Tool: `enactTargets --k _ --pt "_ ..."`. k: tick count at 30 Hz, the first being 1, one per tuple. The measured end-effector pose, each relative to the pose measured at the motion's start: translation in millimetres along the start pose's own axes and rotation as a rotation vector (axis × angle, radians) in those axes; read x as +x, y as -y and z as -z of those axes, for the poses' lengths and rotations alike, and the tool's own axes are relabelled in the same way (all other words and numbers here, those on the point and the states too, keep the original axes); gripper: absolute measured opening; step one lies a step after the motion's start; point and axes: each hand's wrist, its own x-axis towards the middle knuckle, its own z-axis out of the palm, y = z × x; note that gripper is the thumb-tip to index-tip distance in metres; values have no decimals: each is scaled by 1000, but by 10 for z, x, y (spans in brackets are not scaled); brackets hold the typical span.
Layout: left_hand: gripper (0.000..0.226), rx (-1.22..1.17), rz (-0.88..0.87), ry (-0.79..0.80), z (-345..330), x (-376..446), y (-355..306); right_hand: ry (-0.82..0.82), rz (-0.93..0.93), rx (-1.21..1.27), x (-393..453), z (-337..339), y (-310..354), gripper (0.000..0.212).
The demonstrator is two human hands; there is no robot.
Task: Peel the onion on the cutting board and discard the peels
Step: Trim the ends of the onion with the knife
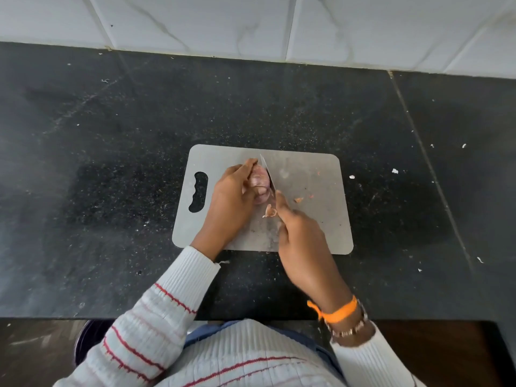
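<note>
Both hands over the cutting board (315, 174): left hand (230, 202) curled round the onion (259, 182), right hand (300, 236) gripping the knife (267, 171).

We note the onion sits on the board's left-centre, near its handle slot (198, 191); the blade stands on edge against the onion's right side, tip toward the board's far edge; one peel (270, 211) lies on the board just beside the right forefinger; smaller scraps (298, 200) lie on the board right of the blade; an orange band (339, 312) circles the right wrist; the board rests on the black counter (111, 163).

Left hand (231, 202) round onion (259, 181) on cutting board (315, 219), knife (268, 174) in right hand (301, 241) at its 3 o'clock
</note>
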Motion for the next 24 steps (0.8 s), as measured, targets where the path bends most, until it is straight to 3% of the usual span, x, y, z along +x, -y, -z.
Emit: enactTargets --k 11,24 --pt "55 -12 3 9 12 -22 -36 -57 27 44 143 -184 -133 48" --pt "55 -246 216 -8 175 -25 -48 -55 -10 -120 129 -367 -286 60"
